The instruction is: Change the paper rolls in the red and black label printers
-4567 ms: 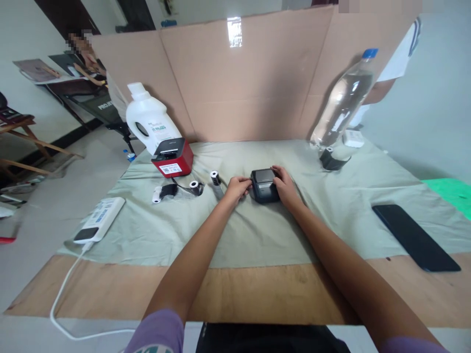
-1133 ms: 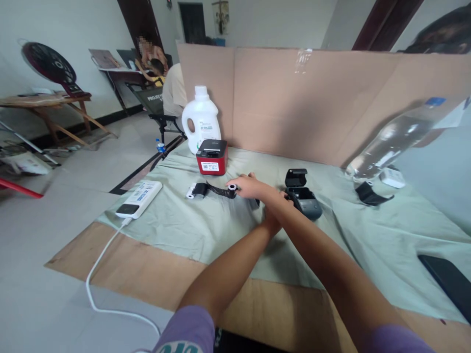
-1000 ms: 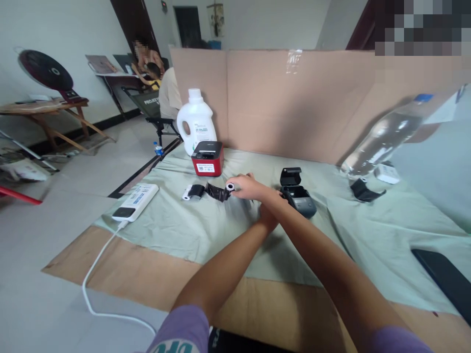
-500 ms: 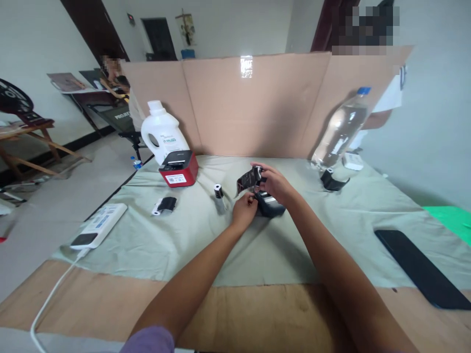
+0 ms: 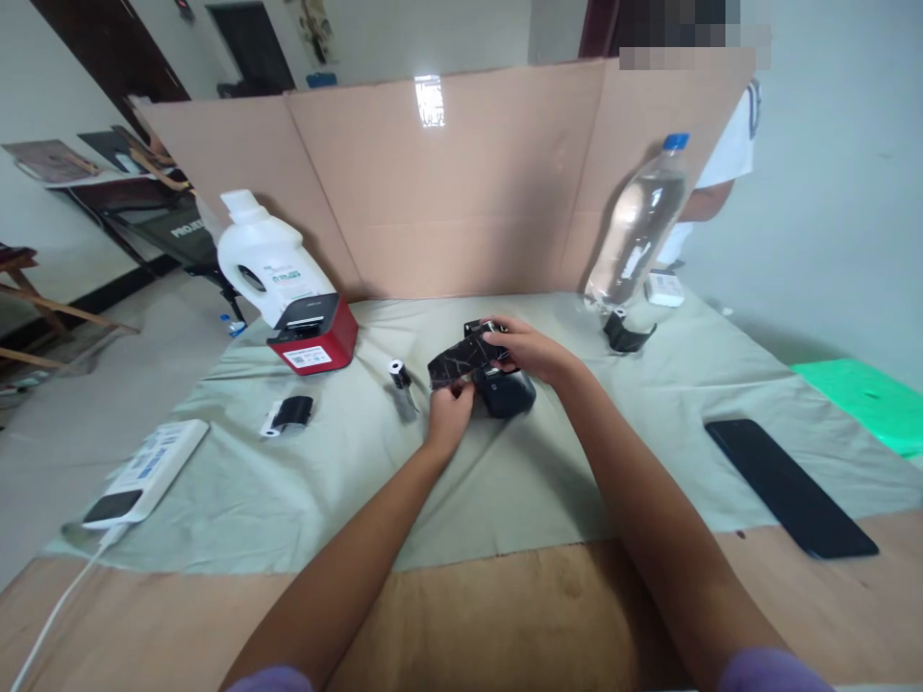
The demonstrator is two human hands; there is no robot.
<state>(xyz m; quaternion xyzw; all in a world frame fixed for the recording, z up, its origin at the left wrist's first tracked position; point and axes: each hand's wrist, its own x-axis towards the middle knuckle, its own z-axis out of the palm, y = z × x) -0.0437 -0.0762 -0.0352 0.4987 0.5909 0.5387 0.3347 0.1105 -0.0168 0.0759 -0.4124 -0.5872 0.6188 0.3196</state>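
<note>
Both hands are closed on a black strip (image 5: 461,358) held just above the black printer (image 5: 505,392) at the middle of the bench (image 5: 505,596): the left hand (image 5: 448,415) pinches its lower left end, the right hand (image 5: 530,352) grips its upper right end. A white roll (image 5: 399,375) lies just left of them, a red printer (image 5: 311,334) farther left, a phone (image 5: 789,487) well to the right.
</note>
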